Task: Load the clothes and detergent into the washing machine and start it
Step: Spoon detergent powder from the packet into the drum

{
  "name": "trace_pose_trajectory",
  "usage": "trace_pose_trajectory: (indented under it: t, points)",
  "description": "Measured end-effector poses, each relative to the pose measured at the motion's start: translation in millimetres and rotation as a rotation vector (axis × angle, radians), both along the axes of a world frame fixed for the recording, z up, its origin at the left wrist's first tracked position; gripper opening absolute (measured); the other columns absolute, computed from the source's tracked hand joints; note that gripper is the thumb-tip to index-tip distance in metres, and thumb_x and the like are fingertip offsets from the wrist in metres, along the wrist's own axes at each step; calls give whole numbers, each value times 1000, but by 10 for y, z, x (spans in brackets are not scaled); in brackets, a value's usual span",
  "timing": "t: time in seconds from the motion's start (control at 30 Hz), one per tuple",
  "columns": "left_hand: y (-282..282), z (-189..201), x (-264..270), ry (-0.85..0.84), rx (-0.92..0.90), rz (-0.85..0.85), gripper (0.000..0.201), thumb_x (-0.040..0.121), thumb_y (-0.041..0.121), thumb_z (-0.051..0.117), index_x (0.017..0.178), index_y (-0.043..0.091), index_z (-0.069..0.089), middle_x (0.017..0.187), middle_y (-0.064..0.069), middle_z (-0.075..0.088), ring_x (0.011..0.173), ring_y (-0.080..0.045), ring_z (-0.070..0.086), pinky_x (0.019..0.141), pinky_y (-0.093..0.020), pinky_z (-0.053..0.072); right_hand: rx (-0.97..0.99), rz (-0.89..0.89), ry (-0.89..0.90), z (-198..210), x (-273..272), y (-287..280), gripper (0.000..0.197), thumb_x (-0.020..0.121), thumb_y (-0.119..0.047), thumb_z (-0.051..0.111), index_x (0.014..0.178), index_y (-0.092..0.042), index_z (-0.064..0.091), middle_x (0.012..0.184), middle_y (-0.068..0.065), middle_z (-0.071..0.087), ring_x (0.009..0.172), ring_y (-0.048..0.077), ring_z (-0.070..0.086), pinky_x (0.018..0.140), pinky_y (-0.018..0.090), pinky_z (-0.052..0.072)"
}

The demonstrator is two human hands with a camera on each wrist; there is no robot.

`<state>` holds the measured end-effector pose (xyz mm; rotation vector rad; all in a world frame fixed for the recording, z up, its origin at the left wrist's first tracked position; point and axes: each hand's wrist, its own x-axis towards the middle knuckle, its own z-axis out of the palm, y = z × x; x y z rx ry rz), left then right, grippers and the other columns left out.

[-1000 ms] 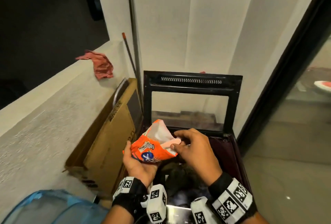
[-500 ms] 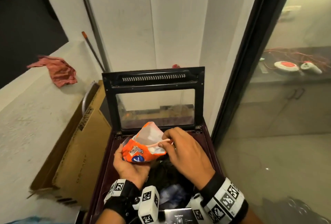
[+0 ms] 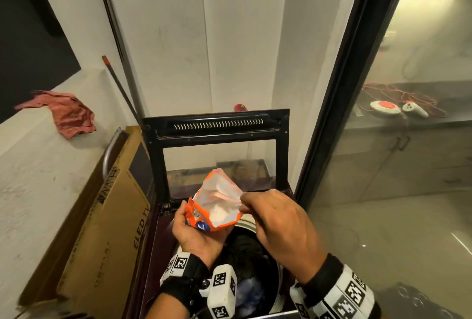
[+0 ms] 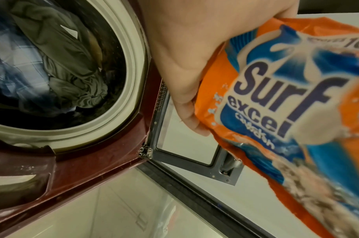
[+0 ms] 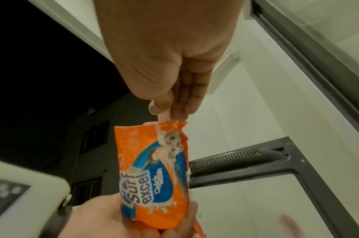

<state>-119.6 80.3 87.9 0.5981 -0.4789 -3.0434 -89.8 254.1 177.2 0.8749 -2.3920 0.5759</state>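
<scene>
Left hand [image 3: 198,235]: palm up, fingers curled round base of orange detergent packet [image 3: 217,206]. Right hand [image 3: 278,221]: knuckles up, thumb and fingers pinching pink scoop handle [image 5: 164,116] at packet mouth. Below both: open drum, clothes [image 4: 52,64] inside. Beyond: raised lid [image 3: 217,127].

detergent pouch [image 3: 214,212] orange w/ blue-white logo, white inside; washer body [image 4: 76,167] maroon, lid frame [image 3: 217,124] black; clothes [image 4: 52,53] grey + blue plaid.

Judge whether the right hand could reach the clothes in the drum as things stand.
Probably yes. The lid stands open and the clothes lie uncovered just below the right hand. It pinches a pink scoop in the packet, so it would carry that or drop it first.
</scene>
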Motion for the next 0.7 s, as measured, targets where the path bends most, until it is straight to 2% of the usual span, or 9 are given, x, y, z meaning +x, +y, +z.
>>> trace_pose_trajectory:
  t: [0.1, 0.2, 0.27, 0.33, 0.4, 0.47, 0.53, 0.6, 0.7]
  points:
    - [-43, 31, -49, 38, 26, 14, 59, 87, 57, 46, 99, 11, 80, 107, -20, 72, 93, -37, 70, 85, -49, 51, 143, 41, 48, 17, 37, -89, 32, 73, -6, 71, 104, -16, 67, 95, -2, 68, 80, 24, 57, 69, 36, 49]
    - [-104, 36, -97, 57, 4, 24, 57, 89, 56, 45, 88, 11, 81, 96, -18, 73, 84, -35, 73, 76, -45, 57, 228, 66, 5, 23, 54, -124, 32, 72, -5, 59, 101, -17, 66, 94, -3, 68, 78, 23, 53, 66, 39, 49]
    - [-154, 9, -125, 57, -11, 16, 56, 89, 56, 46, 87, 11, 80, 94, -18, 74, 84, -35, 73, 80, -47, 54, 213, 57, -30, 46, 50, -126, 33, 73, -7, 52, 101, -17, 66, 92, -3, 67, 79, 24, 53, 67, 39, 49]
    - [-195, -22, -141, 54, -26, -4, 54, 86, 55, 51, 95, 10, 79, 104, -19, 71, 95, -38, 71, 93, -51, 49, 151, 33, -47, 104, 39, -107, 31, 76, -6, 54, 102, -17, 65, 90, -2, 65, 79, 24, 55, 69, 38, 50]
    - [-240, -79, -173, 41, -19, -13, 59, 77, 54, 61, 113, 9, 72, 123, -21, 63, 116, -42, 60, 108, -57, 40, 80, -1, -29, 159, 23, -95, 26, 80, -7, 60, 103, -17, 65, 90, -2, 64, 80, 23, 56, 71, 37, 50]
    - [-253, -88, -202, 39, -30, -12, 68, 72, 52, 65, 125, 10, 64, 129, -21, 56, 120, -41, 55, 112, -58, 35, 8, -37, 10, 183, 10, -119, 19, 87, -11, 60, 104, -16, 66, 91, -2, 67, 80, 23, 58, 72, 37, 50]
    - [-244, -45, -218, 55, -28, -12, 70, 74, 50, 63, 130, 7, 61, 123, -21, 62, 112, -40, 61, 102, -56, 46, -78, -68, 39, 171, -2, -178, 14, 94, -16, 63, 106, -13, 69, 90, 0, 69, 78, 23, 60, 73, 37, 52]
    - [-246, -28, -234, 67, -27, -3, 60, 80, 48, 57, 122, 5, 65, 113, -21, 69, 101, -39, 69, 88, -51, 55, -127, -98, 57, 119, -14, -242, 16, 95, -20, 66, 108, -12, 72, 89, -1, 72, 77, 18, 60, 74, 34, 53]
    - [-273, -36, -252, 46, -30, 21, 52, 84, 47, 52, 112, 7, 70, 109, -20, 70, 96, -37, 70, 84, -47, 56, -111, -92, 36, -1, -7, -317, 19, 98, -25, 63, 110, -12, 72, 88, -1, 72, 73, 23, 60, 71, 38, 54]
